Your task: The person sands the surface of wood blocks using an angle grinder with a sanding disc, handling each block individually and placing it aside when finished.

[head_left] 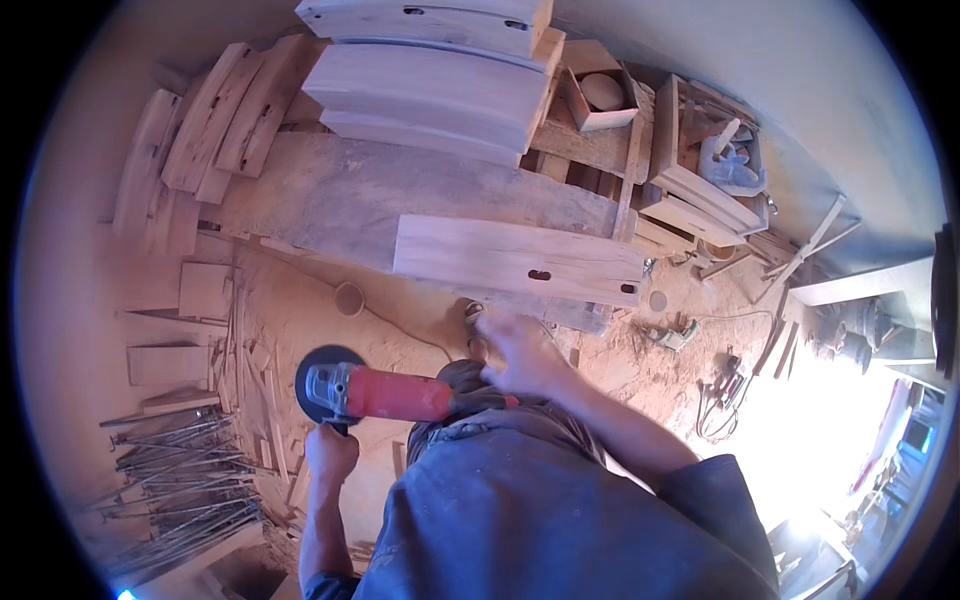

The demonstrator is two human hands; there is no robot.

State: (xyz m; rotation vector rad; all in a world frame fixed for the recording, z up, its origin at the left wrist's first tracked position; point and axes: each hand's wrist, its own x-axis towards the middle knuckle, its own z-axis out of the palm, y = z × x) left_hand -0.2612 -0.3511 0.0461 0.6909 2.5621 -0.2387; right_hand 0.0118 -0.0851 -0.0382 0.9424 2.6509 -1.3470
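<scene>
The left hand (332,455) is closed around the side handle of a red grinder (400,396), its dark disc (316,374) to the left and its rear end by the person's lap. The right hand (520,358) is blurred, so I cannot tell whether it holds anything. Good handling probably calls for a firm left wrist, with the disc kept clear of the dark shirt (540,500). Farther off, a pale slotted board (490,252) lies on the workbench (320,190).
</scene>
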